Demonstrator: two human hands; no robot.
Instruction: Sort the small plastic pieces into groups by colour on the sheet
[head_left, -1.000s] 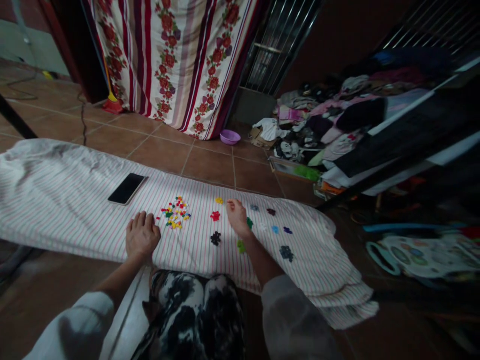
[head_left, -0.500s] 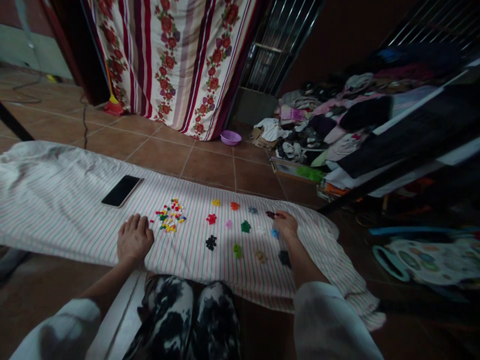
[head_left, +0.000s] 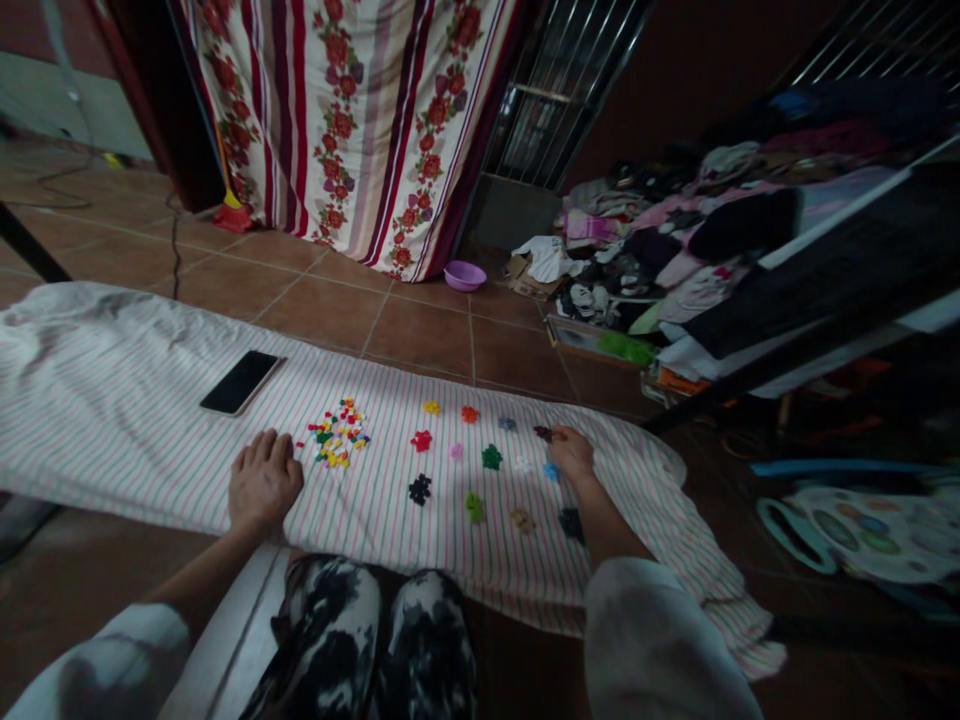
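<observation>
My left hand (head_left: 265,480) lies palm down on the striped cloth (head_left: 150,430), fingers spread a little, left of a loose pile of mixed coloured pieces (head_left: 339,434). At the right, my right hand (head_left: 573,455) touches the dark brown pieces (head_left: 543,433) with its fingertips; the fingers are bent together, and what they hold, if anything, is too small to tell. Small single-colour heaps lie between the hands, among them red (head_left: 421,441), dark green (head_left: 491,457), black (head_left: 420,489) and lime green (head_left: 474,507). Blue pieces (head_left: 551,471) sit just beside my right hand.
A phone (head_left: 242,382) rests on the cloth at the left. Beyond the cloth, a purple basin (head_left: 465,276) stands on the tiled floor by a flowered curtain (head_left: 337,120). Heaped clothes (head_left: 675,230) and a dark slanted bar (head_left: 720,380) are at the right.
The view has shifted slightly. My right hand's fingers have drawn a little closer together at the brown pieces. My left hand remains resting on the cloth.
</observation>
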